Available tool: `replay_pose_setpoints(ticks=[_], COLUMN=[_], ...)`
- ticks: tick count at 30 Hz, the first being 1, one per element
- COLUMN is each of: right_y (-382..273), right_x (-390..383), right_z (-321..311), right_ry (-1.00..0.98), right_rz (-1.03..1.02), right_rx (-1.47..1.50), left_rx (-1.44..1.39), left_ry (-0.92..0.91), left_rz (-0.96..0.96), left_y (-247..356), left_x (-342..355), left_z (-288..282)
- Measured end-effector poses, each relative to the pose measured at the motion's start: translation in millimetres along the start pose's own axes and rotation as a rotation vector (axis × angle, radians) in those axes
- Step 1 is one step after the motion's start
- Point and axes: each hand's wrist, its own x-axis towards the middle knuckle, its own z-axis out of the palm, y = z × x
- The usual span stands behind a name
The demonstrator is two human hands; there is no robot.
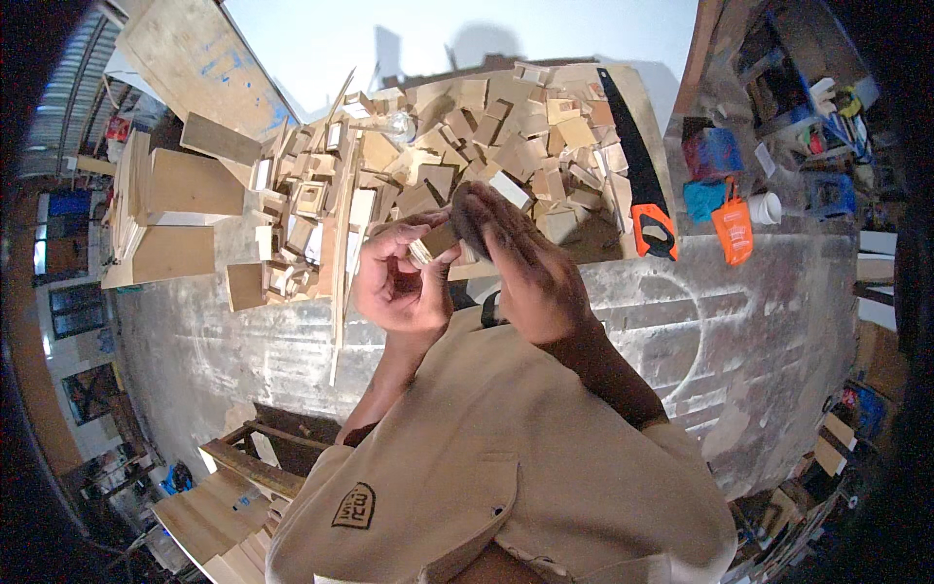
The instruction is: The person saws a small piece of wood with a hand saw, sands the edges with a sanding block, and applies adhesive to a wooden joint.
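My left hand point(401, 282) is closed, its thumb and fingers pinching a small wooden block point(438, 240) whose layered edge faces me. My right hand point(530, 263) has its fingers close together and bent over a dark flat piece with a rounded edge point(471, 222), which looks like sandpaper. That dark piece is against or very near the block's right end; I cannot tell whether they touch. Both hands are raised in front of my chest, at the near side of a worktable point(647, 127). Behind them lies a heap of wooden offcuts point(496, 136).
A handsaw point(632, 146) with an orange and black handle lies along the table's right side. Long wooden strips point(342, 243) stick out over the near edge. Stacked boards point(185, 190) stand at left. An orange bag point(733, 229) and white bucket point(766, 208) are at right.
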Motion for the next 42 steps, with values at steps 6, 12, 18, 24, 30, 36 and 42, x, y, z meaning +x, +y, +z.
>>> replay_pose_setpoints(ticks=[6, 12, 18, 24, 30, 36, 42], right_y=[-19, 27, -7, 12, 8, -9, 0], right_x=[-14, -25, -22, -44, -45, -51, -47], right_z=[7, 1, 16, 6, 0, 0, -11], right_ry=[0.046, 0.018, 0.328, 0.384, 0.278, 0.334, 0.182], right_rz=[0.05, 0.362, 0.49, 0.608, 0.578, 0.57, 0.43], right_rx=[-0.026, -0.069, 0.502, 0.771, 0.466, 0.709, 0.234], left_rx=[0.134, -0.095, -0.105, 0.463, 0.285, 0.527, 0.419], left_ry=[0.006, 0.053, 0.123, -0.011, -0.019, -0.186, -0.3], left_rz=[0.006, -0.422, -0.393, -0.202, -0.244, -0.138, -0.195], left_y=[8, 30, 1, 6, -18, -37, -14], left_x=[-1, -1, -4, 5, -8, -7, -13], left_z=[5, -3, 8, 1, -9, -2, 3])
